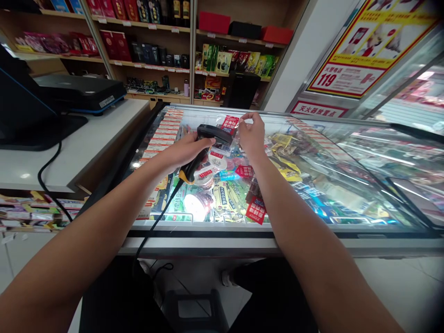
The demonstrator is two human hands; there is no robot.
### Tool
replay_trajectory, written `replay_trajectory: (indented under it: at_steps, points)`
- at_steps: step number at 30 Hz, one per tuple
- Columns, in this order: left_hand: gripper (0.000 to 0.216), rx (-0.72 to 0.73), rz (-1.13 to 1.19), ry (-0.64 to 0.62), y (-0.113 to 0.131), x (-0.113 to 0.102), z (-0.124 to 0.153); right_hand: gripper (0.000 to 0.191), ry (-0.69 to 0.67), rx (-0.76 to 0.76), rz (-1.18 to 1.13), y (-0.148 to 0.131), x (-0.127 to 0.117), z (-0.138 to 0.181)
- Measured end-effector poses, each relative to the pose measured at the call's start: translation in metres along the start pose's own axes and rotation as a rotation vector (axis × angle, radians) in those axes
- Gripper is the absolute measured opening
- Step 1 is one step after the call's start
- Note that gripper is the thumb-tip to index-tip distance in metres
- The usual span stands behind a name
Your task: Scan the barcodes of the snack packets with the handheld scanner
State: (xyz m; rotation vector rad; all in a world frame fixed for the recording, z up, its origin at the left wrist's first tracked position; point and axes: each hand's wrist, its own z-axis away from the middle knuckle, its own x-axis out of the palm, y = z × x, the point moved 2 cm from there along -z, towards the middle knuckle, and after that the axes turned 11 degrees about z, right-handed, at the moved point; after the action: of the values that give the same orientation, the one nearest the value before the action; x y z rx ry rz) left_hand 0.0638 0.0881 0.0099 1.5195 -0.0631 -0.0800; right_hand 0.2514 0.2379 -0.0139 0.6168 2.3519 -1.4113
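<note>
My left hand is closed around the grip of a black corded barcode scanner, whose head points right. My right hand pinches a clear plastic packet with a red label just in front of the scanner head. Both hands hover over the glass lid of a chest freezer full of wrapped ice creams and frozen goods. The scanner's black cable runs down over the freezer's front edge.
A white counter to the left carries a black monitor stand and a flat black device. Wooden shelves with boxed goods line the back wall. A yellow and red poster hangs at right.
</note>
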Motion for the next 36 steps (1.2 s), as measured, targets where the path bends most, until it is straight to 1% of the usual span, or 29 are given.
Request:
replay_trajectory:
  at_steps: [2, 5, 8, 13, 17, 19, 22, 23, 26, 28, 30, 32, 34, 36]
  points:
    - [0.029, -0.013, -0.049, -0.044, -0.001, 0.003, 0.002, 0.028, 0.012, -0.017, 0.011, 0.003, -0.002, -0.002]
    - [0.027, -0.031, -0.102, -0.061, 0.001, 0.006, 0.004, 0.031, 0.035, -0.03, 0.022, 0.005, -0.004, -0.005]
    - [0.025, -0.041, -0.116, -0.047, 0.004, 0.009, 0.007, 0.028, 0.054, -0.042, 0.039, 0.005, -0.004, -0.005]
    - [0.025, -0.062, -0.093, -0.055, 0.005, 0.01, 0.008, 0.016, 0.06, -0.042, 0.041, 0.003, -0.005, -0.004]
    - [0.025, -0.037, -0.049, -0.053, 0.003, 0.005, 0.005, 0.015, 0.049, -0.039, 0.098, 0.001, -0.007, -0.006]
    - [0.026, -0.017, -0.021, -0.024, 0.003, -0.001, 0.003, 0.019, 0.017, -0.029, 0.165, -0.001, -0.009, -0.005]
    - [0.029, -0.004, -0.003, 0.081, 0.004, -0.012, -0.002, 0.031, -0.074, -0.015, 0.303, -0.006, -0.013, -0.002]
    - [0.03, 0.002, 0.002, 0.117, 0.005, -0.015, -0.003, 0.031, -0.101, -0.019, 0.36, -0.009, -0.013, 0.0]
    - [0.027, 0.033, 0.023, 0.191, 0.012, -0.025, -0.004, 0.02, -0.15, -0.093, 0.502, -0.019, -0.009, 0.011]
    - [0.024, 0.059, 0.035, 0.241, 0.017, -0.03, -0.004, 0.018, -0.229, -0.181, 0.522, -0.029, 0.0, 0.022]
    - [0.023, 0.077, 0.038, 0.296, 0.02, -0.034, -0.004, 0.031, -0.404, -0.227, 0.498, -0.039, 0.015, 0.038]
    - [0.025, 0.087, 0.034, 0.32, 0.02, -0.036, -0.004, 0.055, -0.581, -0.231, 0.514, -0.047, 0.031, 0.055]
    - [0.025, 0.095, 0.031, 0.321, 0.019, -0.037, -0.006, 0.077, -0.626, -0.235, 0.621, -0.055, 0.044, 0.07]
    - [0.025, 0.102, 0.03, 0.31, 0.017, -0.037, -0.007, 0.089, -0.626, -0.201, 0.688, -0.059, 0.053, 0.078]
